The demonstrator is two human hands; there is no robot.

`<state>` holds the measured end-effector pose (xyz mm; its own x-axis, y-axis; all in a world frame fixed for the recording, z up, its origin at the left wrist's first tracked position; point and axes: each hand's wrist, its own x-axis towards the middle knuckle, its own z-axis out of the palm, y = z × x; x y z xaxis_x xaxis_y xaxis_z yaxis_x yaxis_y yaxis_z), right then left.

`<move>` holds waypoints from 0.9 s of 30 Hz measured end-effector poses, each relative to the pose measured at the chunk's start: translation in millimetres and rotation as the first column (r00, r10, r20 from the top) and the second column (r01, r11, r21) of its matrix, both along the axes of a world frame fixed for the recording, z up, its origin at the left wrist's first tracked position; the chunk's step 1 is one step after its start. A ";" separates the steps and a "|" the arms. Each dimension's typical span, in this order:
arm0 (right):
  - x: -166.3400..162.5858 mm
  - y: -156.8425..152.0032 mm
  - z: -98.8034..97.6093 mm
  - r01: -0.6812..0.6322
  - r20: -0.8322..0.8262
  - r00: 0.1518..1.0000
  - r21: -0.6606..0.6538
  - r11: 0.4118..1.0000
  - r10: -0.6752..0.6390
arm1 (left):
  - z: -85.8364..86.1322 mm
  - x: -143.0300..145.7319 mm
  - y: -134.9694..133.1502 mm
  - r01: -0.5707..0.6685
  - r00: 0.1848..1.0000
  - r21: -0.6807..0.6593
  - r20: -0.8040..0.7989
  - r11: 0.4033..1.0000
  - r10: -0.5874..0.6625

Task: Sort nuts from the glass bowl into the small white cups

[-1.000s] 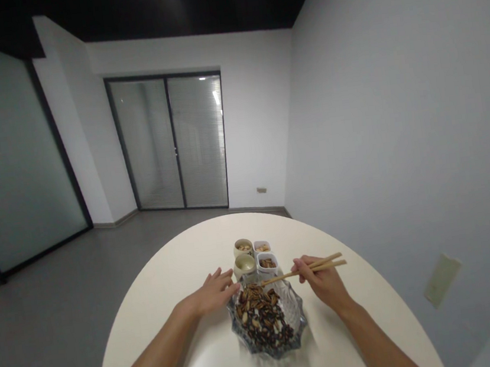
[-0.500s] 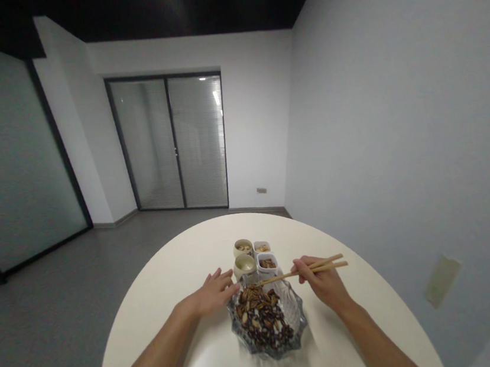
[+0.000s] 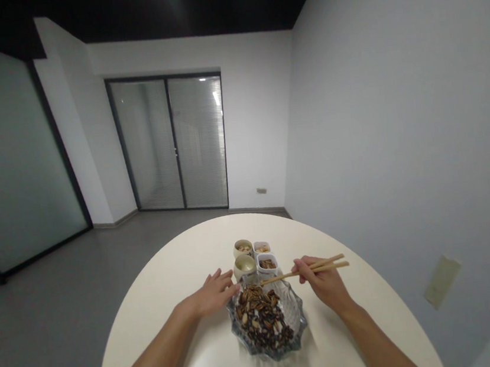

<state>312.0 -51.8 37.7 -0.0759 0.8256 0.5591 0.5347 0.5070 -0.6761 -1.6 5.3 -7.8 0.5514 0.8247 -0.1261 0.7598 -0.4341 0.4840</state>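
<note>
A pair of light wooden chopsticks (image 3: 326, 265) is gripped in my right hand (image 3: 321, 278), with the tips among the brown seeds at the far side of a glass bowl (image 3: 295, 308). The bowl has a scalloped rim and holds a heap of brown and dark seeds or nuts (image 3: 261, 315), with a few paler pieces. My left hand (image 3: 216, 293) lies with fingers stretched out, its fingertips at the bowl's left rim. Whether a small piece sits between the chopstick tips is too small to tell.
Behind the bowl stand two pale round cups, a near one (image 3: 244, 265) and a far one (image 3: 242, 247) with light pieces. Beside them are two white square dishes, one with brown pieces (image 3: 267, 262), one with pale pieces (image 3: 262, 247). All stand on a round white table (image 3: 195, 356).
Almost nothing differs. The chopsticks have shifted very slightly to the right; both hands and the bowl keep their places.
</note>
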 end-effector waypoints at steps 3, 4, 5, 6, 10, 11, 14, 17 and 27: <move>-0.7 -0.3 1.1 0.001 0.010 1.000 -0.001 1.000 -0.001 | -0.3 0.3 0.4 0.001 1.000 0.002 -0.001 1.000 -0.001; -1.1 -0.4 1.5 0.002 0.012 1.000 0.002 1.000 -0.002 | -0.1 0.4 0.4 0.002 1.000 0.003 -0.003 1.000 -0.002; -1.5 -0.6 2.0 0.003 0.011 1.000 0.008 1.000 -0.004 | 0.3 0.5 0.2 0.002 1.000 0.004 -0.003 1.000 -0.002; -1.9 -0.7 2.4 0.006 0.008 1.000 0.011 1.000 -0.006 | 1.0 0.5 -0.2 0.002 1.000 0.004 -0.004 1.000 -0.002; -2.6 -1.0 3.1 0.004 0.001 1.000 0.012 1.000 -0.004 | 4.1 0.7 -2.6 0.005 1.000 -0.007 -0.009 1.000 -0.005; -2.5 -0.9 2.9 0.003 0.004 1.000 0.010 1.000 -0.003 | 4.4 0.7 -2.8 0.005 1.000 -0.009 -0.011 1.000 -0.005; -2.2 -0.2 2.0 0.007 0.005 1.000 0.011 1.000 -0.007 | 3.3 0.7 -2.1 0.002 1.000 -0.008 -0.009 1.000 -0.002; -2.2 0.2 1.1 0.009 -0.006 1.000 0.016 1.000 -0.009 | 1.9 0.8 -0.8 0.000 1.000 -0.001 -0.010 1.000 0.000; -2.2 -1.5 1.9 0.011 -0.012 1.000 0.012 1.000 -0.011 | 4.3 0.2 -2.4 0.009 1.000 0.002 -0.018 1.000 -0.009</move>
<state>309.8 -53.3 39.6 -0.0604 0.8198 0.5695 0.5321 0.5091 -0.6765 -1.4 2.9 -3.5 0.5562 0.8201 -0.1343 0.7646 -0.4417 0.4693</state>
